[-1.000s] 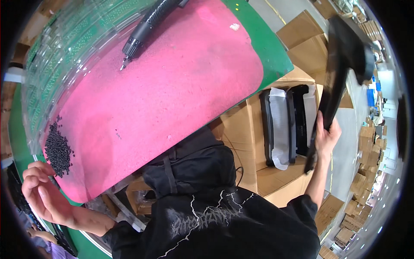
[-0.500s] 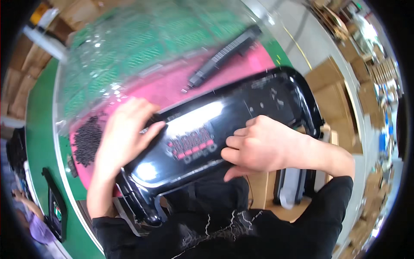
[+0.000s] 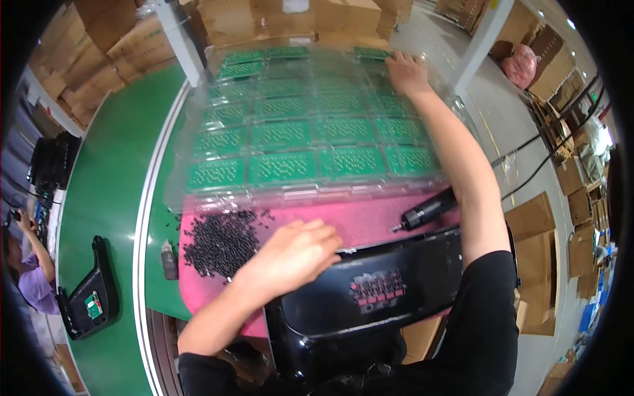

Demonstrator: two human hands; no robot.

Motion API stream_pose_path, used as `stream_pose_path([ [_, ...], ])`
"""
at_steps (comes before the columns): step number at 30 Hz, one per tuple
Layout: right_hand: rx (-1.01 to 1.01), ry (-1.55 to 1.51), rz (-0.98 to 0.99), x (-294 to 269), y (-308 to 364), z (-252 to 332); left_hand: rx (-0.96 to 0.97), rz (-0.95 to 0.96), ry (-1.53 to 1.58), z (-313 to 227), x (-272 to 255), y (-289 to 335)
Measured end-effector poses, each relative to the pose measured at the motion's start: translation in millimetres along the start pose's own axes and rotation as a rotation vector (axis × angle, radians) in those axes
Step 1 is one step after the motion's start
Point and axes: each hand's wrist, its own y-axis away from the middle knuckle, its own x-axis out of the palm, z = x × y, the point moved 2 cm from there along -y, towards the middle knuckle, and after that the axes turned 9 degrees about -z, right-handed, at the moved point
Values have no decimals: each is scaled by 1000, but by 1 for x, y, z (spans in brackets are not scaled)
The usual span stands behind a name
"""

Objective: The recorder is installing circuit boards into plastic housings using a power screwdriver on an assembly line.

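A glossy black plastic housing (image 3: 330, 290) lies near my body, with a patterned cutout in its middle. My left hand (image 3: 294, 254) grips its far left edge with bent fingers. My right hand (image 3: 408, 71) is stretched over the far right of a clear plastic tray (image 3: 304, 195) of green circuit boards (image 3: 284, 132). Its fingers are spread at a board (image 3: 371, 53); whether they touch it I cannot tell. Near my right forearm, a black electric screwdriver (image 3: 426, 211) lies on the pink mat (image 3: 370, 208).
A heap of small black screws (image 3: 221, 244) sits on the mat's left. Beside it lies a small dark bottle (image 3: 169, 261). Another black housing (image 3: 89, 297) with a board rests on the green table (image 3: 119, 171). A person's arm (image 3: 39, 251) shows at far left; cardboard boxes (image 3: 310, 16) stand behind.
My right hand has left the housing and reached far out to the circuit boards. My left hand has stayed by the housing's left edge. The view has shifted, showing more of the tray.
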Motion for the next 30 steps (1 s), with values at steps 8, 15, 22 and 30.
stream_pose_path([
  [8,-144,-16,-59,35,-21,-1,15,16,32,1,1,-2],
  [15,-276,-236,-606,-71,17,-13,-10,1,-41,-1,-6,1],
  [22,-233,-1225,-205,-233,163,20,-132,-617,-80,-13,-42,-8],
  [30,-46,-1465,77,-278,248,10,172,-578,-88,-37,-43,-9],
])
